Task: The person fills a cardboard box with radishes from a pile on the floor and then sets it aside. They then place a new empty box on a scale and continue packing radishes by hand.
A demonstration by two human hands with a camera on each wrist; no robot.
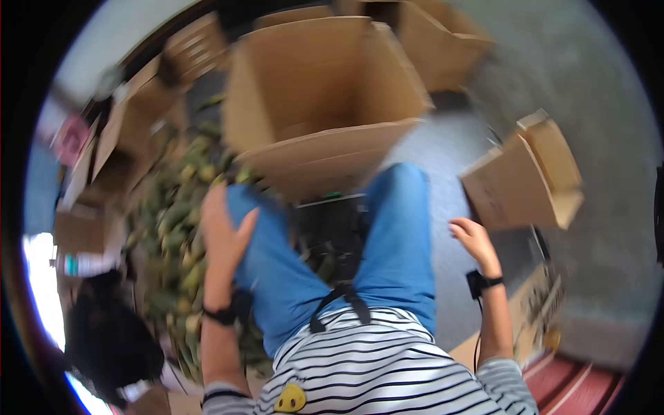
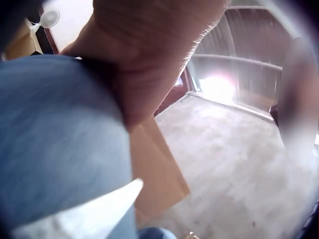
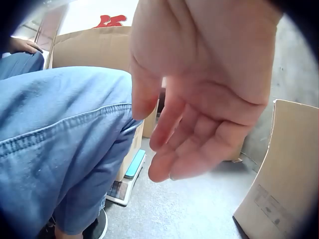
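My left hand (image 1: 225, 232) rests on my left knee in blue jeans (image 1: 266, 214), thumb apart from the fingers and nothing held. The left wrist view shows its underside (image 2: 154, 45) against the denim. Off to the right of my other leg hangs my right hand (image 1: 474, 242), holding nothing. Its fingers curl loosely in the right wrist view, palm (image 3: 209, 74) showing. A large open cardboard box (image 1: 332, 155) stands just beyond my knees. Beside my left hand lies a heap of green and yellow produce (image 1: 176, 228), blurred in the head view.
A smaller open carton (image 1: 508, 187) stands on the floor to the right. More cartons (image 1: 443, 52) line the back and left. Another person's dark-haired head (image 1: 111, 339) is at the lower left. Under the large box sits a flat white device (image 3: 119, 191) with a turquoise strip.
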